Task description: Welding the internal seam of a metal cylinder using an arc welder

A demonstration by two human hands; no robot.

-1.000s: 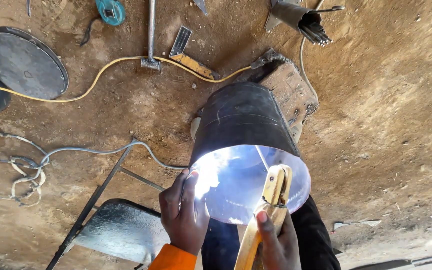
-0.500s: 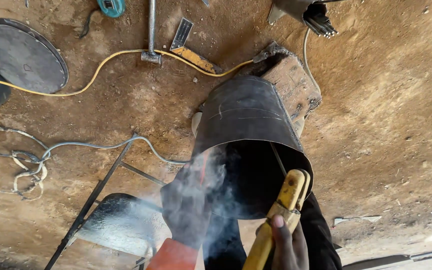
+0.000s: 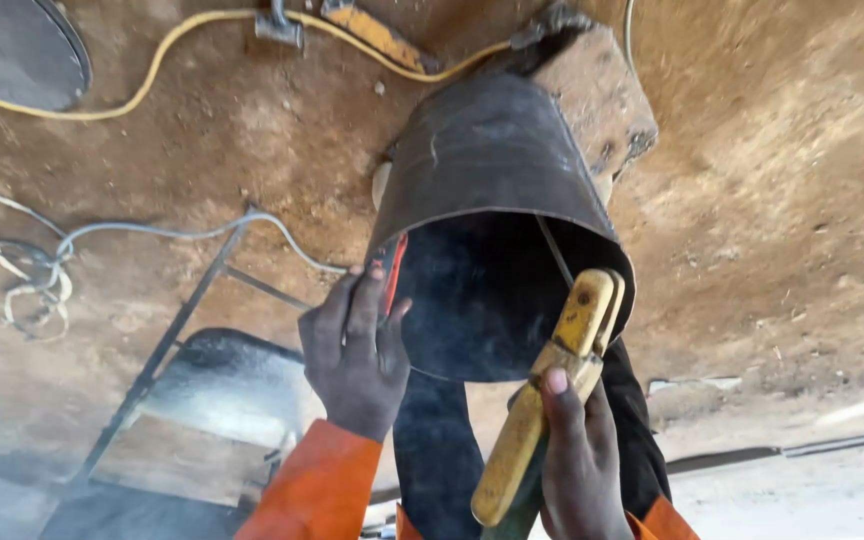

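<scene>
Lying at far left on rough brown dirt ground (image 3: 782,200): dark round lid (image 3: 12,50), tangled grey wire (image 3: 42,270), thin metal frame (image 3: 162,350). Yellow cable (image 3: 172,40) curves across top. Left hand (image 3: 352,355), orange sleeve, fingers spread flat against rim of dark sheet-metal bucket (image 3: 497,200); glowing red spot on rim beside fingertips. Bucket tapered, sooty inside, mouth toward camera, resting against stone block (image 3: 592,100). Right hand (image 3: 577,460) clenched round yellow welding clamp (image 3: 547,390), thin rod reaching into bucket mouth. Smoke haze low left.
</scene>
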